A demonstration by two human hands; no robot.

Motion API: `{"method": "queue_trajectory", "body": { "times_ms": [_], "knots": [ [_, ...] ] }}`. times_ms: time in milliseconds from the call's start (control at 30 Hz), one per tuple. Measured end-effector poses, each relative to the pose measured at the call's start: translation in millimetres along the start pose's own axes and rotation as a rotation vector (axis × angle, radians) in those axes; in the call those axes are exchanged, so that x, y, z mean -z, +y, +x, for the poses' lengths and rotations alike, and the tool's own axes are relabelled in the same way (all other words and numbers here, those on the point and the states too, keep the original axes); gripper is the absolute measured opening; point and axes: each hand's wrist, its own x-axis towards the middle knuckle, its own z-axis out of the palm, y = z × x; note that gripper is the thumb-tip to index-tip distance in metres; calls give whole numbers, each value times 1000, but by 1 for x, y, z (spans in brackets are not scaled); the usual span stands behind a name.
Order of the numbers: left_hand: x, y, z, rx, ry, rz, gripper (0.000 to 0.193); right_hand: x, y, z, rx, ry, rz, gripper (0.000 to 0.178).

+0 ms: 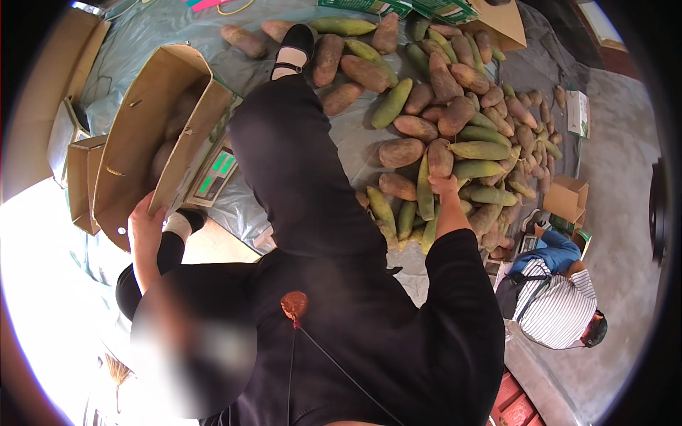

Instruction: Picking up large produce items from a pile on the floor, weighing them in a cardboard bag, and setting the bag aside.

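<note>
My right hand (445,187) reaches over a large heap and is closed on the lower end of a thick reddish-brown radish (440,156). Long green radishes (480,150) and more reddish ones (401,153) lie around it. On the other side, my left hand (145,226) grips the near edge of a tall open cardboard box (186,135), fingers over its wall. Several reddish radishes (165,157) show in the shade inside that box; its bottom is hidden. Beside the box, a scale display (215,175) glows green.
Plastic sheeting (206,28) covers the floor under the heap. Green cartons (444,8) stand at the far side. Another person in a striped shirt (558,302) bends at the right, near a small open box (566,199). My foot (293,51) rests among stray radishes.
</note>
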Motion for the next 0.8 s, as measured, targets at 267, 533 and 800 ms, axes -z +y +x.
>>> {"method": "queue_trajectory", "body": {
  "times_ms": [267,533,800],
  "knots": [
    [3,2,-1,33,2,32,36,-9,-16,-20,-16,-27,309,89],
    [13,2,-15,40,24,95,33,-2,-33,-57,-111,-156,495,49],
    [16,3,-14,2,-7,120,33,12,-28,-101,-233,-622,904,48]
  ]
}}
